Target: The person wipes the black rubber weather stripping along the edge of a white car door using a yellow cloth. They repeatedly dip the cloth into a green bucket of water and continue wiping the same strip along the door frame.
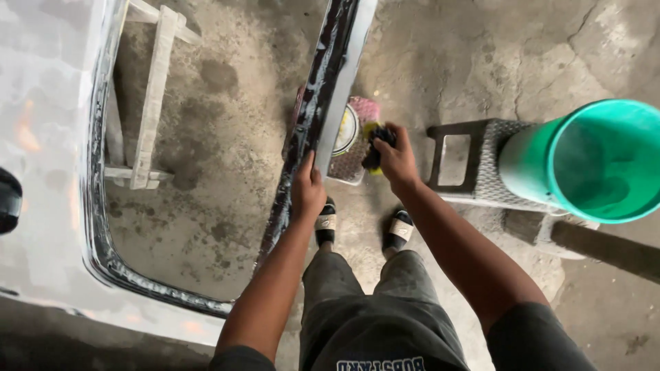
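- Head view, looking straight down past dark grey shorts and two feet in black slide sandals (362,229) on a stained, cracked concrete floor (227,103).
- Left hand (307,191) wrapped around the near edge of a long, narrow, glossy black and silver car body panel (323,103), fingers curled under it, thumb on top; panel wet and soapy, running from the hand away toward the top of the frame.
- Right hand (395,159) closed in a fist on a dark scrubbing pad with a yellow sponge backing (375,148), held just right of the panel, apart from it, above the floor.
- Directly under the right hand, a pinkish plastic crate (354,165) with a round white lid or tin inside, partly hidden by the panel.
- At left, white painted car body shell with a curved black window opening rim (103,254), glossy and reflecting light.
- Seen through that opening, a pale wooden frame (152,96) lying on the floor.
- At right, a dark woven plastic stool (474,161) beside the right forearm.
- Further right, a teal green plastic bucket (591,161) with its open mouth toward the camera, well apart from both hands.
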